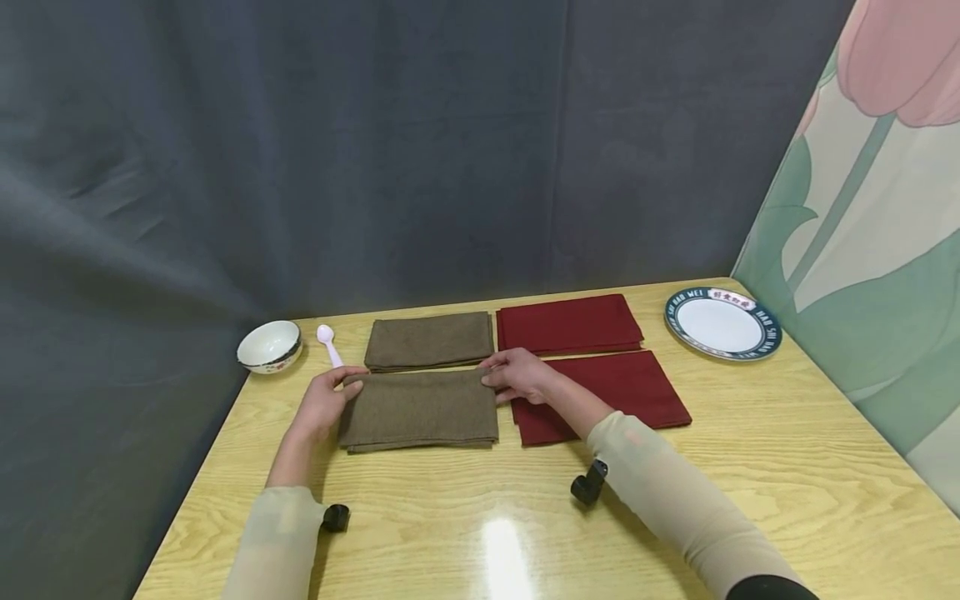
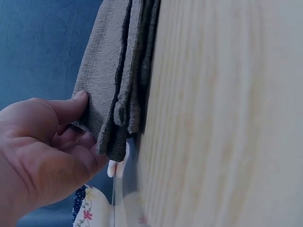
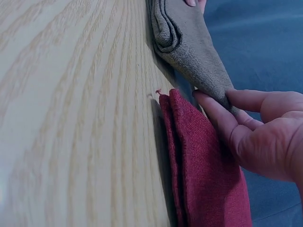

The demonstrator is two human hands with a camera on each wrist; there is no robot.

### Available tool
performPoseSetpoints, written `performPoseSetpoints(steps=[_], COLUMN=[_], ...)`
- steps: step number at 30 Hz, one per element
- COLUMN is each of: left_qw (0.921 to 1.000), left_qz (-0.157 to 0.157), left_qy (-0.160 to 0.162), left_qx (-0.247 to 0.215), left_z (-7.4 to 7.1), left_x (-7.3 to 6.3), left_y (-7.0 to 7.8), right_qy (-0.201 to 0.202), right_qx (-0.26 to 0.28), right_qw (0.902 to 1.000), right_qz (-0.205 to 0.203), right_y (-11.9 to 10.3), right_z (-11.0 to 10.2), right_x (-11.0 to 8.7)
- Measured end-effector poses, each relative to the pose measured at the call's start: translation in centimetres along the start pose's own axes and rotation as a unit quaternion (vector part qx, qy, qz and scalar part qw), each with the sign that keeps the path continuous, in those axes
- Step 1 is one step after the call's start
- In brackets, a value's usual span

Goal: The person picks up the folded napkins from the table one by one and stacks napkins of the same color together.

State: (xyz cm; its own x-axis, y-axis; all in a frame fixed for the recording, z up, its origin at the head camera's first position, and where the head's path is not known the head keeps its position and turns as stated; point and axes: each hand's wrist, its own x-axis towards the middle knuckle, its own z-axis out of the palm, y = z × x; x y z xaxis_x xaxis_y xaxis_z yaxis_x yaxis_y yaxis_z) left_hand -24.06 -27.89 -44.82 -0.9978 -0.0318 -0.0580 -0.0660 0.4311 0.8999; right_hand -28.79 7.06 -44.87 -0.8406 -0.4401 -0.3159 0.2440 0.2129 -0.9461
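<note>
Two hands of mine are at one cloth. In the head view, the near brown cloth (image 1: 420, 412) lies between my left hand (image 1: 324, 404) and my right hand (image 1: 521, 377), and its long axis goes from left to right. I hold it at the two far corners, so neither hand is clearly the nearer one. The far brown cloth (image 1: 431, 340) is just behind it, and my right forearm (image 1: 581, 408) crosses above the near red cloth (image 1: 630, 387).

In the left wrist view, my thumb lies upon the brown fabric and the other fingers are bent under it, so this corner is pinched.

In the right wrist view, thumb and forefinger pinch the opposite corner. The red cloth is just beside these fingers; whether they touch it, I cannot tell.
</note>
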Motion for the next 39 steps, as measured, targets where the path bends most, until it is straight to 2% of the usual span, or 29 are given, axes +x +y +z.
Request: performPoseSetpoints(steps=[7, 14, 18, 24, 30, 34, 39], left_qw=[0.9999, 0.9996, 0.9991, 0.9982, 0.9979, 0.9975, 0.9978], left_qz=[-0.011, -0.019, -0.017, -0.022, -0.020, -0.020, -0.013], left_qy=[0.000, 0.017, 0.033, 0.056, 0.059, 0.060, 0.057], left_qx=[-0.009, 0.012, 0.019, -0.002, -0.017, -0.034, -0.032], left_z=[0.0, 0.0, 0.1, 0.4, 0.6, 0.6, 0.5], left_x=[0.2, 0.6, 1.2, 2.2, 3.2, 3.7, 4.4], left_y=[-0.1, 0.2, 0.4, 1.1, 1.7, 1.8, 1.5], right_qy=[0.011, 0.028, 0.040, 0.061, 0.083, 0.072, 0.052], right_qx=[0.012, 0.048, 0.052, 0.074, 0.097, 0.104, 0.111], right_qw=[0.9998, 0.9984, 0.9978, 0.9951, 0.9914, 0.9915, 0.9918], right_qz=[0.007, 0.011, 0.011, 0.020, 0.029, 0.031, 0.034], right_y=[-0.1, -0.1, -0.2, -0.4, -0.8, -1.2, -1.4], right_z=[0.0, -0.2, -0.4, -0.7, -1.1, -1.3, -1.5], right_x=[0.0, 0.3, 0.5, 1.1, 1.6, 1.7, 1.9])
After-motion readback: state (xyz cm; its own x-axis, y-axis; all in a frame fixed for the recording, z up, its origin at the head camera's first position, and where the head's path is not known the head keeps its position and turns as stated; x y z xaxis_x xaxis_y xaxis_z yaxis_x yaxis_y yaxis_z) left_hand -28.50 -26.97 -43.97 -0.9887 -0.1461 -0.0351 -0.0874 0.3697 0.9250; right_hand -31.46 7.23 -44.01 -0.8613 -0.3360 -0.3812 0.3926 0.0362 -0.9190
